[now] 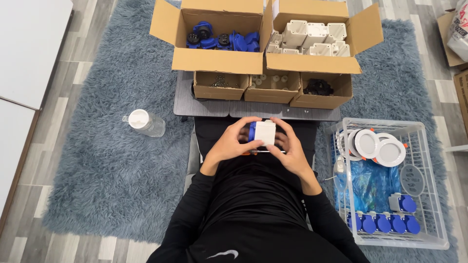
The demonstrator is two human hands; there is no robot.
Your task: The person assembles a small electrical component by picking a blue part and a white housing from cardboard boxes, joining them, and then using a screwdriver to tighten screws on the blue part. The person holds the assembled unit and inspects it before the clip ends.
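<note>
Socket block [263, 132] clasped between both hands' curled fingers [285, 131].

Your fingers cover most of the white-and-blue socket block [263, 132], so its underside is hidden. The thin tool [265, 151] beneath it shows only as a sliver. Small parts in the middle box [271, 86] are too tiny to identify.

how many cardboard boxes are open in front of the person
5: two large ones at the back, blue parts on the left, white housings on the right; three small ones in front, left, middle, right.
</note>
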